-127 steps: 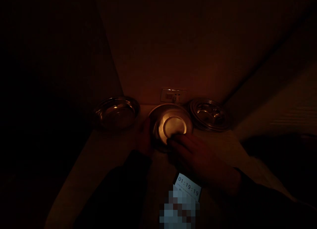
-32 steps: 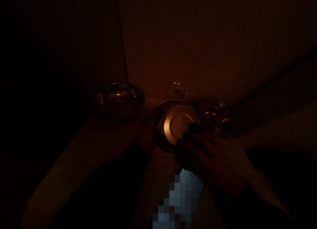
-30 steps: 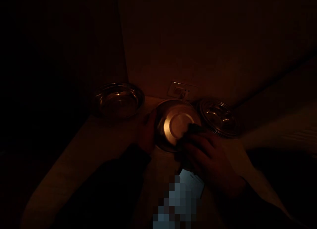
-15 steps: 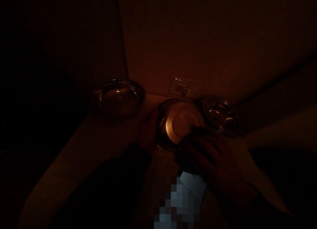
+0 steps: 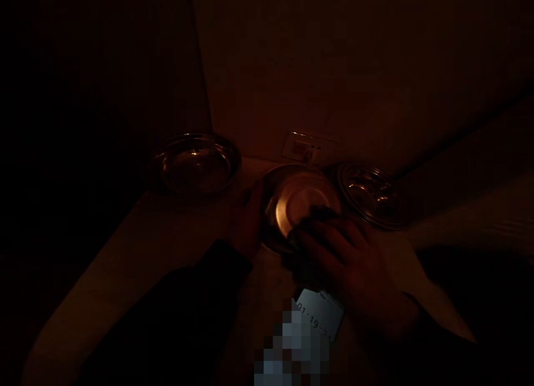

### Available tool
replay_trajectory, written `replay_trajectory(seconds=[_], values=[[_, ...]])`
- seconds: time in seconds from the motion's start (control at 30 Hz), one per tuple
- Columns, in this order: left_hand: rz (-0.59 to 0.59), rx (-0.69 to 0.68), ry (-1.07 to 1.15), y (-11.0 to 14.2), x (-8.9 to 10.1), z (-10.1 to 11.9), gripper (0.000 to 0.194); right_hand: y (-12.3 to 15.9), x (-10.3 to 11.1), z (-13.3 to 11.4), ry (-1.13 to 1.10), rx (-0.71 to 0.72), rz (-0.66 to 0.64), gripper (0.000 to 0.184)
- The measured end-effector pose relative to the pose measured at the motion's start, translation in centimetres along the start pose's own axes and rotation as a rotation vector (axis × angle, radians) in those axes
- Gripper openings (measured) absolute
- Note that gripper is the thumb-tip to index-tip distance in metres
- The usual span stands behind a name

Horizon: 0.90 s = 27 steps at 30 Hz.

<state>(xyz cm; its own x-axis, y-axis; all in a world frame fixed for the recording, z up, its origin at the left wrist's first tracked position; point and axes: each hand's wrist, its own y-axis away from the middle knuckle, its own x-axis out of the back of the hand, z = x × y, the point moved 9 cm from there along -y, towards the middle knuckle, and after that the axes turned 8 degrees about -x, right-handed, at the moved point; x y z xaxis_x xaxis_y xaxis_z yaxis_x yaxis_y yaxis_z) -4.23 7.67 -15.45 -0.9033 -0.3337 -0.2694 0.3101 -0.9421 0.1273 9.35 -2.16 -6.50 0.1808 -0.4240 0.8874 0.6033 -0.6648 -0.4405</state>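
right hand (image 5: pixel 346 269) shifted onto steel bowl (image 5: pixel 298 205), left hand (image 5: pixel 247 222) at rim (image 5: pixel 264 219)

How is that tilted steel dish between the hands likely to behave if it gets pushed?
The steel dish looks stiff, since its rim keeps a clean round shape beside the left hand and right hand. Its polished shine suggests it could be slippery. Being round and tilted, it may well roll or tip if released.

A pale, smooth countertop (image 5: pixel 125 275) carries a round steel bowl (image 5: pixel 196 163) left of the left fingers (image 5: pixel 250 213), a ridged round steel dish (image 5: pixel 371 197) beyond the right fingers (image 5: pixel 329 224), and a white card with printed digits (image 5: pixel 321 313) below them.
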Motion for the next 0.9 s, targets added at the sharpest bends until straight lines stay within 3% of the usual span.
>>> replay_trajectory(seconds=[0.9], values=[[0.001, -0.047, -0.048, -0.07, 0.01, 0.00, 0.039, -0.30, 0.12, 0.29, -0.022, 0.006, 0.008, 0.026]])
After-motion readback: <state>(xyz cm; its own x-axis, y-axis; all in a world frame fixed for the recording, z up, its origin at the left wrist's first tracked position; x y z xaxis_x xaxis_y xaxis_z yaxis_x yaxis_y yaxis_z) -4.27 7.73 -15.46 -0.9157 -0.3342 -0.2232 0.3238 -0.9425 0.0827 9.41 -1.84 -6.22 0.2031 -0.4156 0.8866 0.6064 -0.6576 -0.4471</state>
